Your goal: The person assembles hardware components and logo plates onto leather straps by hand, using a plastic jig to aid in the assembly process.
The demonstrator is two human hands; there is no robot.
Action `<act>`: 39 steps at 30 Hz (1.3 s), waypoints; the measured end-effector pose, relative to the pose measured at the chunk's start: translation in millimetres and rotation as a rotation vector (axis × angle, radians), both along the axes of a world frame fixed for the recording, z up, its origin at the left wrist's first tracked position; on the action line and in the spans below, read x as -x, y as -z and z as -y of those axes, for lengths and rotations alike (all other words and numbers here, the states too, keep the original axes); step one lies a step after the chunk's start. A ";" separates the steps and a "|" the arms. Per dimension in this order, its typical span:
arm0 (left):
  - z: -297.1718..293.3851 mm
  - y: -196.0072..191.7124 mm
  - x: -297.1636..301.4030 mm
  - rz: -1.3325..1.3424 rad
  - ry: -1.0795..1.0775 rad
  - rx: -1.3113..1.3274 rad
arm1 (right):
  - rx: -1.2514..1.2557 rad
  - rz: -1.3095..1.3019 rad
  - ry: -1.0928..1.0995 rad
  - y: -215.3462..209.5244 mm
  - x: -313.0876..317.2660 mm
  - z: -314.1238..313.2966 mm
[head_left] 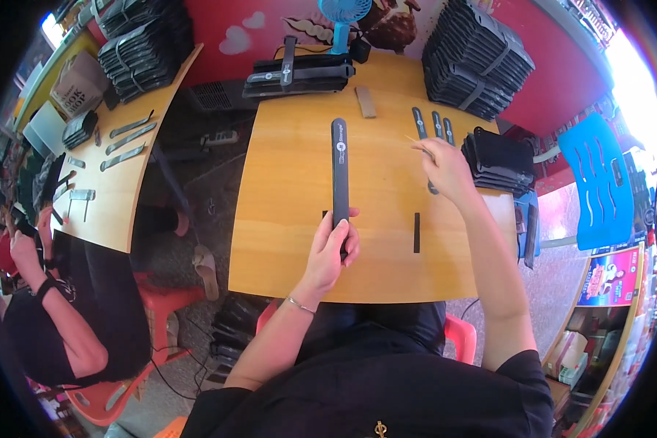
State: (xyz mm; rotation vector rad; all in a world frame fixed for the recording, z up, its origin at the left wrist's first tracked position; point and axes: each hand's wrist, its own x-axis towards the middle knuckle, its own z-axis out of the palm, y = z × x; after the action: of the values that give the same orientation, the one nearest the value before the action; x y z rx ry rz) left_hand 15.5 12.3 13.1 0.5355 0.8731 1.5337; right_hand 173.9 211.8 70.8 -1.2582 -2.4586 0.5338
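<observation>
The left grip (pixel 334 244) curls closed — the right grip (pixel 443 166) pinches farther forward, right arm (pixel 493 270) extended.

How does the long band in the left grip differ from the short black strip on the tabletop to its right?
The long band is held in the left grip, while the short strip lies on the tabletop. The long band has a rounded far end and pale print; the short strip looks plain and square-ended. The long band looks longer and wider than the short strip. Both are dark and narrow.
</observation>
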 end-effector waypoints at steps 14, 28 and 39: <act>-0.4 -4.8 -0.8 0.014 -0.006 0.055 | -0.164 0.140 -0.064 51.9 102.3 -80.4; -3.0 -0.6 -3.7 0.026 -0.051 0.060 | 0.494 -0.106 0.045 -3.8 -35.5 -29.8; 1.3 1.2 -6.4 0.012 -0.043 0.018 | 0.366 -0.037 0.113 10.8 -55.2 14.5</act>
State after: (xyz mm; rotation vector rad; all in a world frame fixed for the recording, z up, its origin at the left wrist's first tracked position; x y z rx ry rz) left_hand 21.8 11.0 11.9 0.4964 0.8931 1.5649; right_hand 229.1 197.3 59.9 -1.4952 -2.3106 0.9993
